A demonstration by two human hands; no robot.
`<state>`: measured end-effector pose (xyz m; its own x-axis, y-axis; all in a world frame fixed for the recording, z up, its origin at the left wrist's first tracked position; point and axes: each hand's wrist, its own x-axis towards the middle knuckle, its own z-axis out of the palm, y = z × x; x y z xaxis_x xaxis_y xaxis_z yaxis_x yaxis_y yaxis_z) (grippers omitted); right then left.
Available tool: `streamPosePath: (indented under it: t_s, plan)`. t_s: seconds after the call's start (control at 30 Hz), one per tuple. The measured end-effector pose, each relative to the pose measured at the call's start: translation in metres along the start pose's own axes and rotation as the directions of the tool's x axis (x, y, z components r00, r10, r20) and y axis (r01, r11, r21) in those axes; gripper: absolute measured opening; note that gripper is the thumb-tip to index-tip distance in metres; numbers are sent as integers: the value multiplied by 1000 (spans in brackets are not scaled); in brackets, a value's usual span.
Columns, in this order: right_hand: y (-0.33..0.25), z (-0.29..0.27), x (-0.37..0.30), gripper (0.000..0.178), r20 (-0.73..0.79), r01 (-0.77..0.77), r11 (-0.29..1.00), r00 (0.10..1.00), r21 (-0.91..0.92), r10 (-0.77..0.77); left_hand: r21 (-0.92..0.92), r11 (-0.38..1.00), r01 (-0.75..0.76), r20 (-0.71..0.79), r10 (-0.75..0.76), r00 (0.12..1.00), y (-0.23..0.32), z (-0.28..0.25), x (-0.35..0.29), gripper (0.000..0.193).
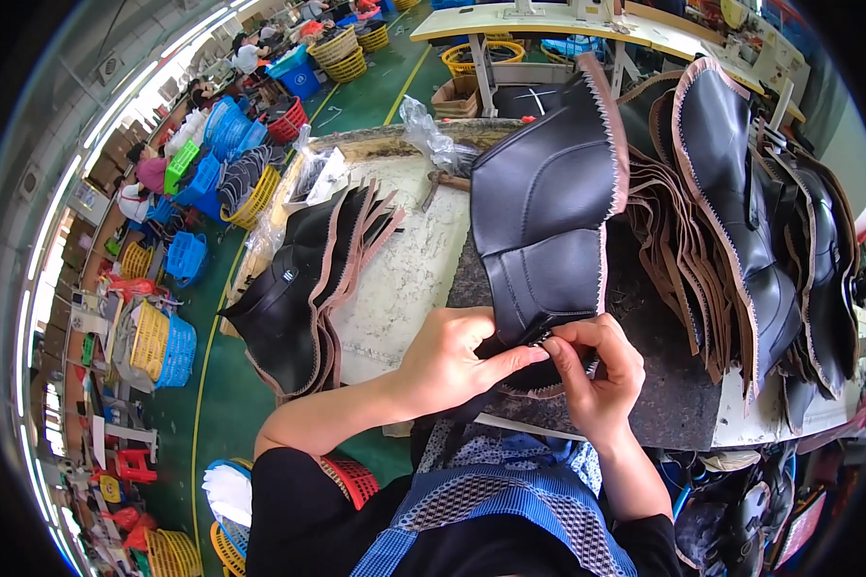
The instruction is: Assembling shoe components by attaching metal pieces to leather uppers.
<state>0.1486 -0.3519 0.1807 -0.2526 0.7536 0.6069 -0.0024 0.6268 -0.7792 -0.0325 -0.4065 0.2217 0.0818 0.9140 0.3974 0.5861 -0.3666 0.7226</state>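
Note:
Before me, over the work table, a black leather boot upper [539,207] with a brown lining and a zigzag-cut edge stands up from my hands. My left hand [452,358] grips its lower end, thumb pointing right along it. On the other side, my right hand [601,370] pinches a small dark part at the same lower end, possibly a zip; the fingertips hide most of it. Both thumbs nearly meet there. A stack of similar boot uppers [293,303] lies left of my hands, and a larger pile of uppers [731,212] rises on the right.
A dark mat [659,404] covers part of the white-topped table [385,288]. Behind the held upper lie a hammer [447,181], clear plastic [423,135] and a small white box [319,183]. Sewing tables [452,24] stand beyond. Coloured baskets [168,346] line the green floor leftward.

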Motion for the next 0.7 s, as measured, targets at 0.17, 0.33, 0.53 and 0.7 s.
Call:
streamPosePath:
  t_s: [0.17,0.33,0.53,0.7]
  plan:
    - [-1,2,3,13,54,-115,992,992,46,113,0,1000,-26,-22,26,999,-9,0,-1,22]
    - [9,-6,6,20,199,-304,929,944,210,264,122,989,-79,76,70,995,-5,-7,-1,21]
    - [6,-8,6,75,318,-542,631,839,555,441,41,989,-142,73,139,988,-7,-4,-4,18]
    - [10,-4,-5,48,324,-593,630,804,502,499,-123,992,31,125,-16,992,-12,2,-14,19]
